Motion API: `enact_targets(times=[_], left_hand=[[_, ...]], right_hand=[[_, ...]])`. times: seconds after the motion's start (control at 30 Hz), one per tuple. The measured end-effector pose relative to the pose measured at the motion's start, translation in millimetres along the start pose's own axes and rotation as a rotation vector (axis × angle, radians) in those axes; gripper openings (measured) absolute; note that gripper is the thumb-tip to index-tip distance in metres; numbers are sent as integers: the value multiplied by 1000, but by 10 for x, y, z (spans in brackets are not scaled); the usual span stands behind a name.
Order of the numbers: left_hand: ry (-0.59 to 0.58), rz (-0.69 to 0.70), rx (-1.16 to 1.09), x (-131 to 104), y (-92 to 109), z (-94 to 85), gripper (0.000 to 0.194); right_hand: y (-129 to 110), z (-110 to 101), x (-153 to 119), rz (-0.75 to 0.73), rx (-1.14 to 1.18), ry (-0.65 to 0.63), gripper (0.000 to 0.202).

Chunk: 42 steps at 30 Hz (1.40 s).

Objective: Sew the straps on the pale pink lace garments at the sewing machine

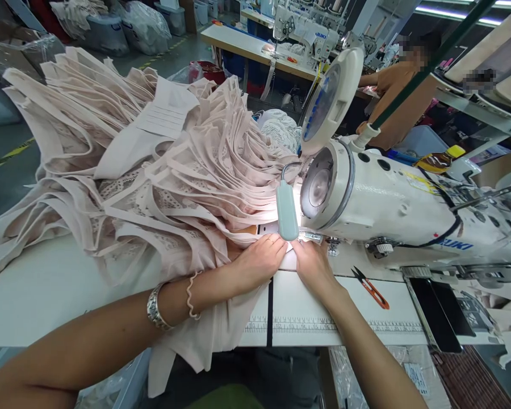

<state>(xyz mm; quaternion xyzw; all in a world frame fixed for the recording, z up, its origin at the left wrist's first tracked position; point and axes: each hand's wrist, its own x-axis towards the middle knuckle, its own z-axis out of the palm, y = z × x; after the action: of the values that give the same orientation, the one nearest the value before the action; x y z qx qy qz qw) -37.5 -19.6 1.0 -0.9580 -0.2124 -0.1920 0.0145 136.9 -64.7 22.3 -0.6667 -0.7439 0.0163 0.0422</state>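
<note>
At the needle end of a white sewing machine, both my hands meet over pale pink fabric. My left hand has its fingers pressed together on the fabric edge, just below the green lamp. Close beside it on the right, my right hand also has closed fingers at the fabric, its fingertips partly under the lamp and machine head. A large heap of pink garments with lace parts lies left of the machine, and some cloth hangs over the table's front edge. The needle is hidden.
Orange-handled snips lie on the table right of my right hand. Further right is a dark phone. A bottle of yellow oil stands behind the machine. A person is at the back right, near another sewing machine.
</note>
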Motion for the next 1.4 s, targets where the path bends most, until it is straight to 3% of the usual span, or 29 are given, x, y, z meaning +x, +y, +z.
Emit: enact_targets(times=[0.13, 0.27, 0.5, 0.7, 0.87, 1.03, 1.23, 1.4], left_hand=[[55, -1, 73, -1, 10, -44, 26], [17, 41, 192, -7, -135, -131, 28], [21, 72, -10, -63, -389, -135, 14], [1, 2, -64, -24, -341, -131, 18], [-34, -56, -166, 21, -295, -113, 24], [-39, -158, -275, 12, -293, -65, 23], [-16, -10, -317, -21, -335, -58, 21], [14, 109, -138, -31, -308, -39, 21]], right_hand=[[33, 51, 4, -6, 49, 55, 50], [121, 159, -35, 18, 267, 225, 53], [135, 203, -77, 8, 417, 278, 47], [105, 160, -95, -85, 381, 290, 47], [119, 190, -123, -81, 307, 296, 46], [131, 224, -129, -78, 216, 359, 33], [79, 190, -150, -270, 91, 470, 19], [24, 174, -161, -320, -15, 442, 25]])
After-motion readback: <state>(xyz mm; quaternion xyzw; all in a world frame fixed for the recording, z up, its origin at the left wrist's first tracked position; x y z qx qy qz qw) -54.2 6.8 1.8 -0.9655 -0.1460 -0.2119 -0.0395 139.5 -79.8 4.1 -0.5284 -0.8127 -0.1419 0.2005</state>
